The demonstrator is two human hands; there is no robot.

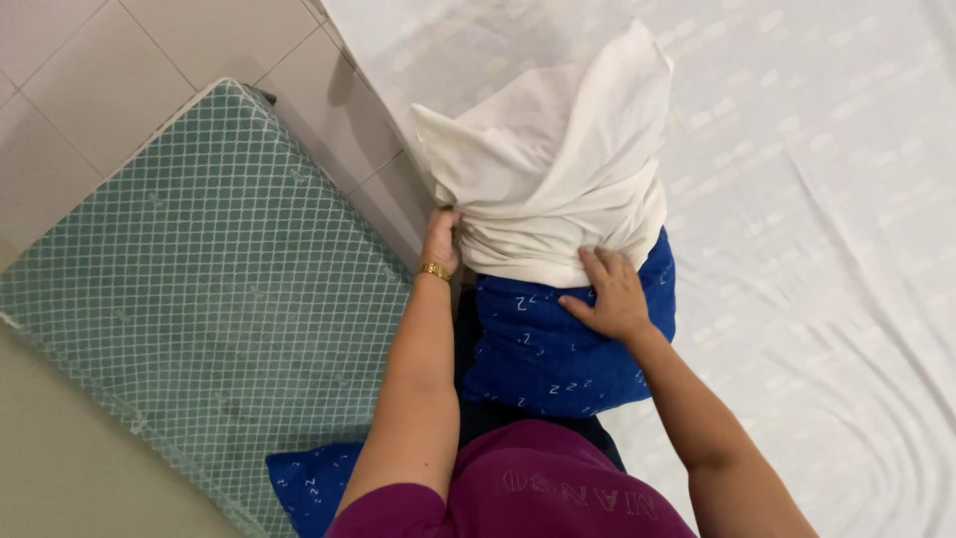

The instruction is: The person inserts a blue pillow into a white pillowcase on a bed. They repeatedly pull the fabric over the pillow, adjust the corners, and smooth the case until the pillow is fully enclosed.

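Pillow: blue, patterned with small white marks, standing on end against the edge of the bed, its lower half showing bare and its upper half lying inside the pillowcase; its bottom end is resting against the person's body.
Pillowcase: white cloth, bunching and folding over the top of the pillow, its open hem sitting across the pillow's middle and its loose upper corner leaning over the bed.
Left hand: reaching up along the pillow's left side, fingers closing on the left edge of the pillowcase hem; a gold bracelet is sitting at the wrist.
Right hand: lying spread on the front of the pillow, palm pressing on the blue cloth, fingertips touching the lower hem of the pillowcase; whether it is pinching the hem I cannot tell.
Bed: covered with a white sheet, wrinkling toward the lower right, filling the right side of the view.
Mattress: green, with a white diamond net pattern, lying on the tiled floor to the left, just beside the person's left arm.
Second pillow: blue with the same white marks, peeking out near the lower corner of the mattress, below the left elbow.
Shirt: purple, showing at the bottom edge.
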